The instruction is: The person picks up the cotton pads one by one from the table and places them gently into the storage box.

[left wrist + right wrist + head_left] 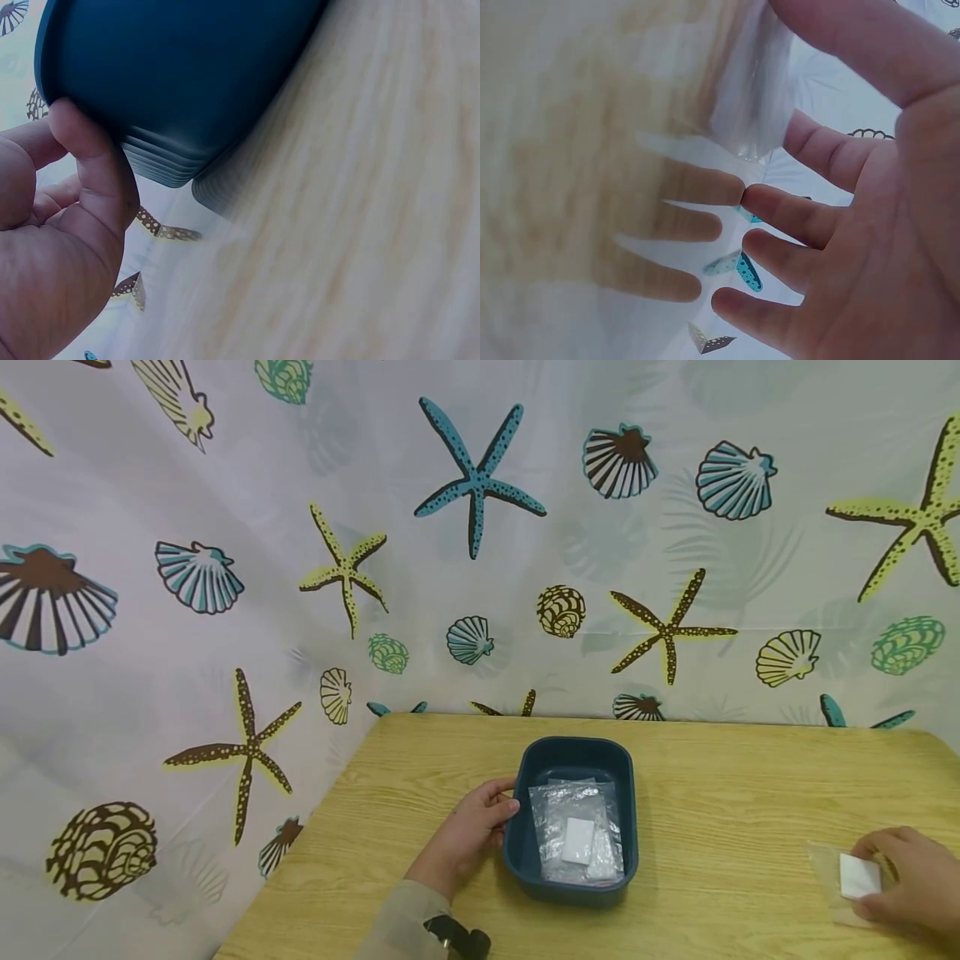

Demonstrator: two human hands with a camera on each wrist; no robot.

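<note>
A dark blue plastic bin stands on the wooden table. My left hand holds it by its left side, with the thumb against the wall in the left wrist view; some fingers are hidden behind it. Inside lie several clear plastic bags, and a white rectangular piece shows among them. Far to the right, my right hand pinches a clear plastic bag with a white rectangular piece in it. The right wrist view has this bag between thumb and index finger, the other fingers extended.
The wood-grain table reaches from the bin across to the right hand. A white curtain printed with starfish and shells hangs behind the table and along its left side. A black wrist strap sits over the left sleeve.
</note>
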